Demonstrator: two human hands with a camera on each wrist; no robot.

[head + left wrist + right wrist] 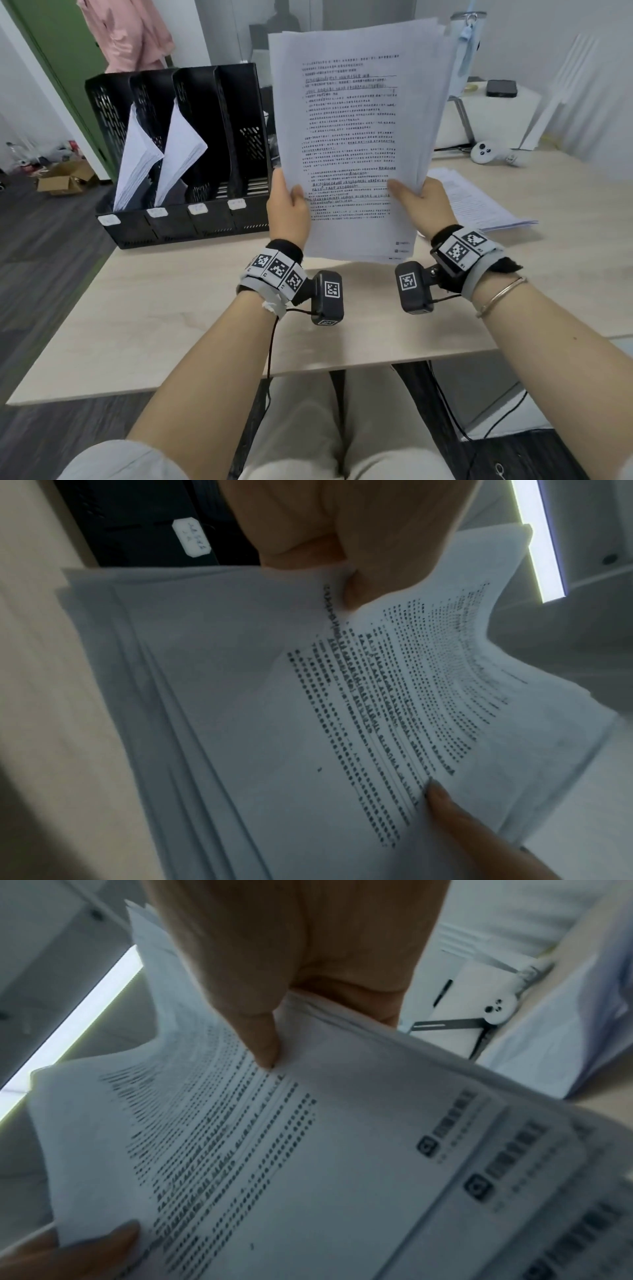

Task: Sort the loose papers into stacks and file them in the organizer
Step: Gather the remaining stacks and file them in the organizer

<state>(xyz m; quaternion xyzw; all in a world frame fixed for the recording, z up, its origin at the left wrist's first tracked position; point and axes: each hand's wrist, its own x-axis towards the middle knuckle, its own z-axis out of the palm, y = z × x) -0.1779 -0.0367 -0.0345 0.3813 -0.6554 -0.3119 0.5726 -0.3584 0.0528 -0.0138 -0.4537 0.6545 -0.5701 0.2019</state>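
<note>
Head view: a thick sheaf of printed papers [356,137] held upright above the surface [171,308], just right of the black organizer [178,154]. Left hand [289,209] pinching the sheaf's lower left edge, right hand [424,205] pinching the lower right, thumbs lying on the front page. Two bundles of paper [161,154] already leaning in the organizer's two left slots; the two slots nearest the sheaf bare. A further loose pile [479,202] lying flat on the surface, right of the organizer and behind the right hand. Roughly halfway by the look of it: two stacks filed, one in hand, at least one left to file. Left wrist view: left hand [342,534] gripping the papers [274,723], sheet edges stepped and uneven, a white slot label [192,538] of the organizer just beyond. Right wrist view: right hand [291,961] with thumb pressed on dense printed lines of the papers [274,1150], corners fanned, small logos showing on successive pages; sheaf probably needing squaring before filing.
</note>
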